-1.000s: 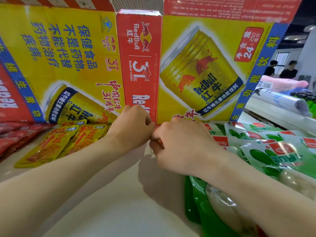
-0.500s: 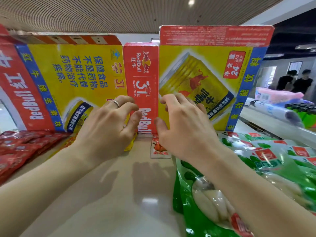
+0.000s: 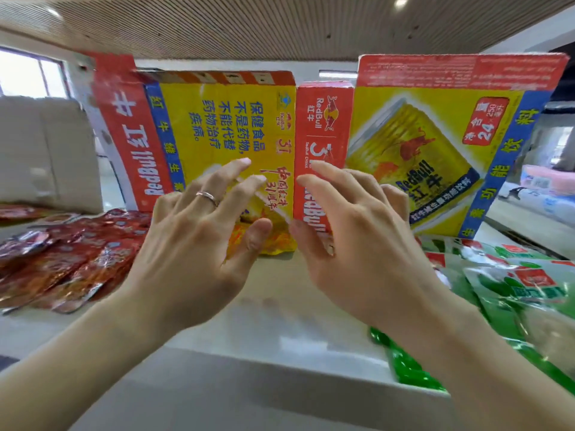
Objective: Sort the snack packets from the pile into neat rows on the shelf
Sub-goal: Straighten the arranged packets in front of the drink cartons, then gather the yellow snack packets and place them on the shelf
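Observation:
My left hand (image 3: 199, 241) and my right hand (image 3: 354, 241) hover side by side above the white shelf (image 3: 273, 309), fingers spread and relaxed, holding nothing. Behind my left hand lie yellow snack packets (image 3: 280, 241), mostly hidden by the hand. Red snack packets (image 3: 65, 265) lie in an overlapping row at the left. Green snack packets (image 3: 522, 293) lie in overlapping rows at the right, under my right forearm. A ring sits on a finger of the left hand.
An unfolded yellow and red Red Bull carton (image 3: 314, 144) stands upright as a back wall behind the packets. The shelf's front edge (image 3: 280, 353) runs below my wrists. Another counter with wrapped goods (image 3: 544, 188) lies at the far right.
Both hands let go of a small packet at the back of the shelf, opened their fingers and drew back toward me. The view tilted upward, showing more ceiling.

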The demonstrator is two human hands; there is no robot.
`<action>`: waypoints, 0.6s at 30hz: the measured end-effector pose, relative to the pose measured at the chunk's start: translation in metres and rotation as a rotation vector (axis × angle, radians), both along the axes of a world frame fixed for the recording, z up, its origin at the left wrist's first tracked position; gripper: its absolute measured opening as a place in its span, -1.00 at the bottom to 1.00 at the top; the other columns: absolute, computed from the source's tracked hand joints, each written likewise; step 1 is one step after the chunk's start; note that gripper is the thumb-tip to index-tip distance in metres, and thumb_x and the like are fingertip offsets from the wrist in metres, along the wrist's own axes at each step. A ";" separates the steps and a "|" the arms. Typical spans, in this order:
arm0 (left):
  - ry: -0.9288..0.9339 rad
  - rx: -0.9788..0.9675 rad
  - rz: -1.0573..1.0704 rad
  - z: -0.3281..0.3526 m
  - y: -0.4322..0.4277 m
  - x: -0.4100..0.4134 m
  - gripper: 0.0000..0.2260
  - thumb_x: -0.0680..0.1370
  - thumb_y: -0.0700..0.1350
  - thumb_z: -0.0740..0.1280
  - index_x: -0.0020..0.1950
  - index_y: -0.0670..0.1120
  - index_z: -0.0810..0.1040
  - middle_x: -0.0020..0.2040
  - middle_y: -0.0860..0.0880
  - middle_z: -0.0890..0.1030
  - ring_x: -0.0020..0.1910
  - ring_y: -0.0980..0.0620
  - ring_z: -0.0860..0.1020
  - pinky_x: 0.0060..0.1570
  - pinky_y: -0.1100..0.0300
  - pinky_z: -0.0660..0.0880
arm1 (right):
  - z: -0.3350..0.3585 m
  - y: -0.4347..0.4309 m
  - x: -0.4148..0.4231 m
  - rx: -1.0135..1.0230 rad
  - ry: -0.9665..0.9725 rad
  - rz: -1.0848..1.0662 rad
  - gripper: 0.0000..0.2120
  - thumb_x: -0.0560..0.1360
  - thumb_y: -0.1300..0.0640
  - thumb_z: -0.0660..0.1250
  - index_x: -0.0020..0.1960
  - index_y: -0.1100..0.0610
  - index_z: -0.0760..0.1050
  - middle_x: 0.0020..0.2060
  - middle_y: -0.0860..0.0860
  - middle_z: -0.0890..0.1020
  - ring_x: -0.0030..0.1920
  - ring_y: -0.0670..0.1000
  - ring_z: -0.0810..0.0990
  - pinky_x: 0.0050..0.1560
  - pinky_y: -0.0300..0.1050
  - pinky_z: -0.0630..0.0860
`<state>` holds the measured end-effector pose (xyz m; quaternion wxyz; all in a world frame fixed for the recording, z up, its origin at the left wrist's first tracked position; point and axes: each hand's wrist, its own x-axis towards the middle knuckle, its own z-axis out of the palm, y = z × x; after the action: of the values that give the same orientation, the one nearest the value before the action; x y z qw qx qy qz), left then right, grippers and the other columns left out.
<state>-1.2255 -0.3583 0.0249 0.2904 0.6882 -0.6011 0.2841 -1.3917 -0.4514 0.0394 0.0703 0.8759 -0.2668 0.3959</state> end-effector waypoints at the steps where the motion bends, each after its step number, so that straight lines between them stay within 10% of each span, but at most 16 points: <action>1: 0.002 -0.003 0.007 -0.002 0.010 0.005 -0.49 0.62 0.25 -0.01 0.52 0.09 0.29 0.57 0.13 0.20 0.52 0.03 0.21 0.32 -0.07 0.21 | -0.002 0.008 0.005 -0.003 -0.003 0.011 -0.51 0.53 -0.15 0.17 0.41 0.00 0.41 0.43 -0.05 0.41 0.42 0.03 0.34 0.35 0.13 0.23; 18: 0.055 0.083 0.208 -0.036 0.235 0.159 -0.46 0.59 0.30 -0.04 0.52 0.15 0.25 0.58 0.15 0.15 0.53 0.11 0.15 0.40 -0.01 0.15 | -0.048 0.187 0.194 -0.001 -0.035 0.184 -0.47 0.51 -0.19 0.18 0.42 0.00 0.39 0.47 -0.03 0.35 0.48 0.05 0.25 0.32 0.14 0.17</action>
<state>-1.0669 -0.1229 -0.0106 0.2470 0.7659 -0.5293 0.2689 -1.1979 -0.2645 -0.0090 0.0294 0.8897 -0.1860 0.4160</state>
